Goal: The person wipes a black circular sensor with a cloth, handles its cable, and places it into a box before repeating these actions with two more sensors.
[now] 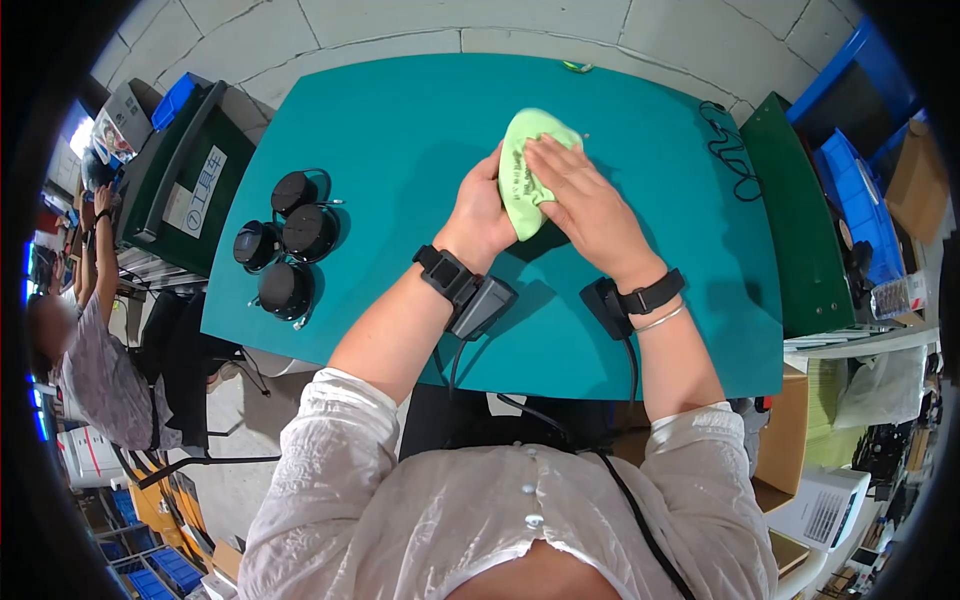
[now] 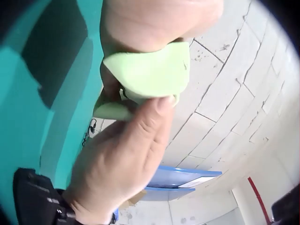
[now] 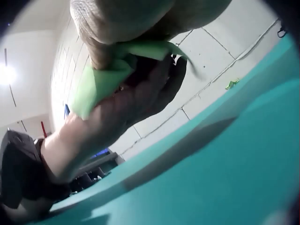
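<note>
A light green cloth with dark printed lettering lies between my two hands, raised over the teal table. My left hand holds it from the left, fingers hidden beneath the cloth. From the right, my right hand rests on top with its fingers extended along the cloth, pressing on it. In the left wrist view the folded cloth bulges under the left palm, and right fingertips touch its lower edge. The right wrist view has the cloth draped over the left hand. I cannot tell whether anything is wrapped inside.
Several round black devices with short cables stand on the table's left side. A thin black cable lies at the back right, and a small green scrap at the back edge. Blue bins stand right; another person sits left.
</note>
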`<control>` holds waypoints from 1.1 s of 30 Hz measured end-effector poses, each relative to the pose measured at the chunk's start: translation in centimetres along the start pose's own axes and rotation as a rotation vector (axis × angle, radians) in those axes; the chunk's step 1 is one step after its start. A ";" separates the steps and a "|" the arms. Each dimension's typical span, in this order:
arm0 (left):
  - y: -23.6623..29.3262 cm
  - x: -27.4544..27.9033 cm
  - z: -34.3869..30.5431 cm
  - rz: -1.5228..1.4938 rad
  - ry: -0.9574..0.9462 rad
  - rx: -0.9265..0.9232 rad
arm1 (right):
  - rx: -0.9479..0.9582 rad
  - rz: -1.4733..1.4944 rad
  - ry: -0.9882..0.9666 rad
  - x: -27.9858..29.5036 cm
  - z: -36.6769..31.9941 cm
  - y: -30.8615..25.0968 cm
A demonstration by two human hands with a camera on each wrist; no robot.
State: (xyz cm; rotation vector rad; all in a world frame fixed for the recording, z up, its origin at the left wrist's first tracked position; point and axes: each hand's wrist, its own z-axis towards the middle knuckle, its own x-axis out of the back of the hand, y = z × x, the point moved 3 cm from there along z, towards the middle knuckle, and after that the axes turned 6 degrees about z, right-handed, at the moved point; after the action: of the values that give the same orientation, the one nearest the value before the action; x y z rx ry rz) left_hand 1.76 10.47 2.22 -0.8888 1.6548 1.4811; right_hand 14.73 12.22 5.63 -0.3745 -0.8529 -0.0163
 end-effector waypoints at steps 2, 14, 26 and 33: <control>0.0 1.1 0.6 -0.025 -0.055 0.034 | -0.038 0.001 -0.068 0.2 0.1 0.0; -1.5 0.1 -0.8 0.374 0.024 0.149 | -0.099 0.055 -0.041 0.4 -0.3 1.1; -1.3 -0.6 -0.2 0.250 -0.347 0.268 | -0.986 0.393 0.213 4.0 -5.6 11.5; 0.5 -1.2 -0.2 0.062 -0.363 0.170 | -0.738 -0.079 0.348 4.2 -5.0 9.1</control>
State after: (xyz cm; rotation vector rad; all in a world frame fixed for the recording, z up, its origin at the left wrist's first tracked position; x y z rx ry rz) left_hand 1.92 10.38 3.48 -0.4481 1.5178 1.4206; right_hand 22.63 19.63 2.92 -0.9975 -0.4890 -0.4671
